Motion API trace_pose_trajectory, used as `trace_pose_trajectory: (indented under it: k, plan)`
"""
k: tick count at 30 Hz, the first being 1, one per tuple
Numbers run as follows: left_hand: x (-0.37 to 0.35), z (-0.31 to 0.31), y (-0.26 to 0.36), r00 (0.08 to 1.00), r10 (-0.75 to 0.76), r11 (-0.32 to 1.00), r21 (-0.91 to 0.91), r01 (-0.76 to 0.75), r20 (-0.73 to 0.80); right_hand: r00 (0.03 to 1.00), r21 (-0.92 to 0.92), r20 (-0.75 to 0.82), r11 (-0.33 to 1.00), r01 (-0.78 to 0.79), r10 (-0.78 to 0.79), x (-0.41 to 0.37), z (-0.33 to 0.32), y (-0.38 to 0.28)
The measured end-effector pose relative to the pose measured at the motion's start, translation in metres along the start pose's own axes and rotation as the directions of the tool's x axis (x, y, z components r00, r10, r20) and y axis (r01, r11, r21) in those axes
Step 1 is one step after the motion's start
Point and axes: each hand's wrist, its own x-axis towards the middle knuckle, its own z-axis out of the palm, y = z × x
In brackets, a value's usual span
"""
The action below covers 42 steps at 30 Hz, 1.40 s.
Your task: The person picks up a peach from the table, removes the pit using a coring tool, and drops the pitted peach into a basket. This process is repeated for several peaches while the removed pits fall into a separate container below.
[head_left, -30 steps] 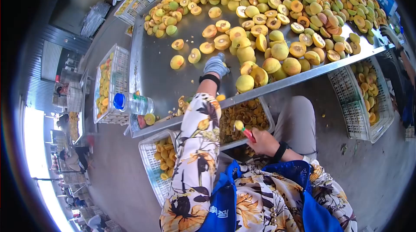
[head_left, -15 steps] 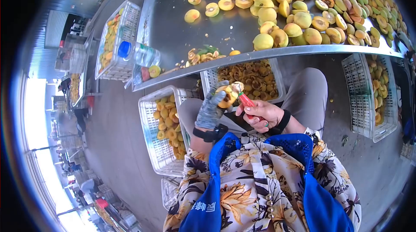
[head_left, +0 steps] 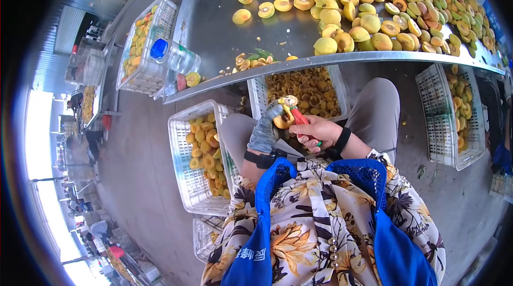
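Observation:
My left hand, in a grey glove, is closed around a halved yellow peach above my lap. My right hand is bare and wraps a pitting tool with a red handle; a bit of green shows at its lower end. The tool's working end meets the fruit at the left fingertips, where a pale yellow piece of flesh sticks up and hides the tip. Just beyond both hands, a white crate under the table's edge holds brown-yellow pits and scraps.
A metal table bears many halved peaches, a plastic bottle and a small scrap pile. Crates of fruit stand at my left, at right and beyond the table's left end.
The peach half has turned in my left hand, and the tool's handle has tipped more upright. My right hand has shifted slightly, now showing the back of its fist. The view has moved a little.

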Motion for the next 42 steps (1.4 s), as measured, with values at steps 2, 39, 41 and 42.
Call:
trace_pose_trajectory:
  k: [2, 39, 41, 42]
  plan:
    - [-0.003, 0.003, -0.001, 1.000, 0.000, 1.000, 0.002, 0.000, -0.030, 0.999, 0.015, 0.032, 1.000, -0.008, 0.008, -0.001, -0.001, -0.002]
    - [0.004, -0.020, -0.013, 0.981, 0.185, 0.854, 0.483, -0.192, 0.063, 0.599, -0.907, -0.055, 0.291, 0.306, -0.799, 0.010, 0.010, -0.001]
    - [0.000, -0.012, -0.012, 0.945, 0.234, 0.728, 0.603, -0.326, 0.228, 0.676, -0.918, -0.125, 0.343, 0.199, -0.726, 0.006, 0.014, -0.003]
    - [-0.013, 0.024, 0.002, 0.992, 0.127, 0.862, 0.496, -0.107, -0.008, 0.660, -0.929, -0.116, 0.317, 0.194, -0.742, 0.008, 0.012, -0.002]
